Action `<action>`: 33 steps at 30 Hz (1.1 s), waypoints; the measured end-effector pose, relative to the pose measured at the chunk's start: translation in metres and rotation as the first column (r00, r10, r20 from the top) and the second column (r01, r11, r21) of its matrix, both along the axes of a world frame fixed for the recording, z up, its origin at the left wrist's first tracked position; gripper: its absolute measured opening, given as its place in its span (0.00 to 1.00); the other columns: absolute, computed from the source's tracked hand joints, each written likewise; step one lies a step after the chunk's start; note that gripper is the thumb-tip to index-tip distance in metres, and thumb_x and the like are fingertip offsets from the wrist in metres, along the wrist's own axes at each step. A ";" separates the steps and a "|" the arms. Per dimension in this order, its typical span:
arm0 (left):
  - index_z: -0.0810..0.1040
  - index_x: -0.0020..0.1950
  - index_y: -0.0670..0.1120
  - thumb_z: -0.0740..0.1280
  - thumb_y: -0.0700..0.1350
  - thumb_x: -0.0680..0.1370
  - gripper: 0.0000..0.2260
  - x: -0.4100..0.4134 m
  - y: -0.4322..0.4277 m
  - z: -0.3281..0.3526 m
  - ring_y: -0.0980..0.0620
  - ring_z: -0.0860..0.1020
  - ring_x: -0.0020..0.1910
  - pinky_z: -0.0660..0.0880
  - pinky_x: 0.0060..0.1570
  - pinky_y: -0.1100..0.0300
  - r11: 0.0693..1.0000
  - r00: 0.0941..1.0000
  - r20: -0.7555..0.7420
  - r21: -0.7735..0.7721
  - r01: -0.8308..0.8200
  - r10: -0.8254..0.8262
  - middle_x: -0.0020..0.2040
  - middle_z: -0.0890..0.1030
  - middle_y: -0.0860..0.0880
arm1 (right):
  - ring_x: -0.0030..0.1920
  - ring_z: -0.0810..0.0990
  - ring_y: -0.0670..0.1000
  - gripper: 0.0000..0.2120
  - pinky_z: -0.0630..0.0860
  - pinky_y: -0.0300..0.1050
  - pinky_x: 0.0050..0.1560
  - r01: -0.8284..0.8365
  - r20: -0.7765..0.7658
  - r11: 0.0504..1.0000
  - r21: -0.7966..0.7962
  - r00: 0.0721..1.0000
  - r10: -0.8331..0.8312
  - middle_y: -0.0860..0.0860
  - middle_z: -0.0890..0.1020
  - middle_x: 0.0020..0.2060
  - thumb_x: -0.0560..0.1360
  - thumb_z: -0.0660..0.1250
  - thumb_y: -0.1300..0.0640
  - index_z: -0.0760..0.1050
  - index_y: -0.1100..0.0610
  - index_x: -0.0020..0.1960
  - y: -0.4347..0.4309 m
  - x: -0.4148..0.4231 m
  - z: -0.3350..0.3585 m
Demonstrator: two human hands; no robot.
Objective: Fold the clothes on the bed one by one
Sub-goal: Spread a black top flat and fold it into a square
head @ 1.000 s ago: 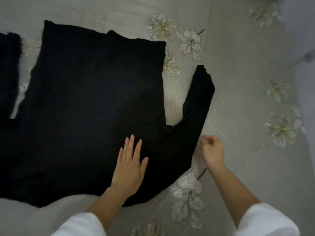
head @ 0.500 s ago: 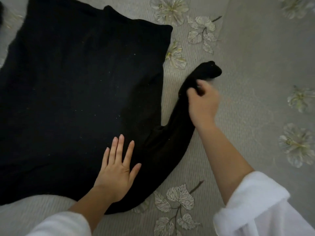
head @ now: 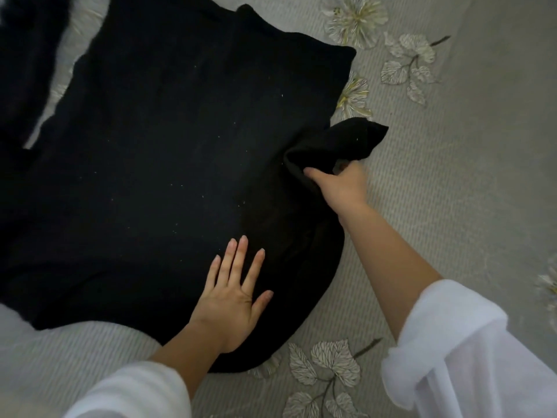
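A black long-sleeved top [head: 168, 152] lies spread flat on the bed. My left hand [head: 232, 297] presses flat on it near its lower right part, fingers straight and spread. My right hand [head: 340, 185] grips the top's right sleeve [head: 337, 143] near the cuff and holds it lifted over the right edge of the body of the top. The cuff end sticks out to the right above my hand.
The bed cover [head: 452, 182] is grey with embroidered pale flowers and leaves [head: 325, 363]. Another black garment [head: 27, 55] lies at the upper left, partly out of frame. Bare bed cover stretches to the right of the top.
My right hand went from beside the sleeve to gripping it near the cuff, then carried it left toward the body of the top. My left hand stayed pressed on the fabric.
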State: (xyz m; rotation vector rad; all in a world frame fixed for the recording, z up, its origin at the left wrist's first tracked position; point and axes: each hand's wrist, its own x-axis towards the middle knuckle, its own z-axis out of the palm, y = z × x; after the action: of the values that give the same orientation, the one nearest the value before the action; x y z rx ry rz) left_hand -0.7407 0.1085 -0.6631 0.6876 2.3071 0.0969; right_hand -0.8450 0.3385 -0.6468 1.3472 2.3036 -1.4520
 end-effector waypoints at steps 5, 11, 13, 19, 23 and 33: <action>0.17 0.64 0.54 0.33 0.64 0.75 0.29 -0.001 0.001 0.001 0.52 0.17 0.65 0.21 0.64 0.54 1.000 1.000 0.029 -0.020 -0.009 0.010 0.65 0.15 0.49 | 0.55 0.78 0.55 0.17 0.72 0.45 0.52 -0.194 0.040 0.943 0.271 0.981 0.190 0.54 0.80 0.55 0.73 0.70 0.50 0.76 0.59 0.57 -0.012 -0.002 0.000; 0.17 0.64 0.54 0.37 0.64 0.78 0.30 -0.002 0.003 0.002 0.52 0.15 0.63 0.23 0.65 0.52 0.999 0.998 0.059 -0.038 -0.006 0.008 0.63 0.14 0.49 | 0.33 0.69 0.45 0.15 0.66 0.35 0.34 0.370 -0.372 0.904 0.213 0.886 -0.275 0.45 0.70 0.30 0.75 0.66 0.56 0.66 0.51 0.32 0.043 0.041 0.041; 0.18 0.65 0.54 0.37 0.64 0.78 0.30 -0.002 0.003 0.002 0.52 0.15 0.63 0.23 0.65 0.53 0.999 0.998 0.059 -0.045 -0.004 0.006 0.63 0.13 0.49 | 0.34 0.68 0.47 0.16 0.66 0.40 0.37 0.540 -0.468 0.836 0.091 0.765 -0.443 0.47 0.68 0.30 0.74 0.67 0.60 0.64 0.52 0.33 0.071 0.070 0.060; 0.22 0.71 0.51 0.41 0.63 0.79 0.33 0.001 0.003 0.001 0.51 0.17 0.64 0.27 0.68 0.51 0.999 0.999 0.003 -0.013 -0.043 0.043 0.65 0.15 0.48 | 0.49 0.81 0.58 0.11 0.79 0.52 0.49 0.754 -0.156 0.579 -0.309 0.560 -0.814 0.63 0.81 0.52 0.72 0.65 0.68 0.76 0.67 0.54 0.099 0.168 0.057; 0.46 0.79 0.47 0.55 0.53 0.80 0.31 0.022 0.021 0.007 0.53 0.30 0.74 0.34 0.72 0.50 0.952 0.978 -0.144 0.286 -0.105 0.151 0.78 0.38 0.46 | 0.54 0.80 0.55 0.18 0.79 0.46 0.52 0.727 -0.048 0.468 -0.503 0.517 -0.855 0.57 0.80 0.54 0.75 0.64 0.63 0.74 0.65 0.64 0.097 0.192 0.047; 0.78 0.60 0.49 0.66 0.47 0.77 0.12 0.061 0.076 0.015 0.52 0.63 0.73 0.58 0.71 0.50 0.882 0.974 -0.205 0.437 0.177 -0.094 0.71 0.71 0.50 | 0.34 0.77 0.46 0.05 0.75 0.37 0.33 0.647 -0.129 0.421 -0.636 0.449 -0.884 0.49 0.76 0.37 0.76 0.60 0.62 0.74 0.57 0.45 0.128 0.215 0.054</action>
State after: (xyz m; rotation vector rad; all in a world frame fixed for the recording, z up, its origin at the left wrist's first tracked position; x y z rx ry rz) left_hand -0.6800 0.1848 -0.6482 1.1333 2.4177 0.5446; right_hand -0.6296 0.4667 -0.5926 2.2222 1.0998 -2.6548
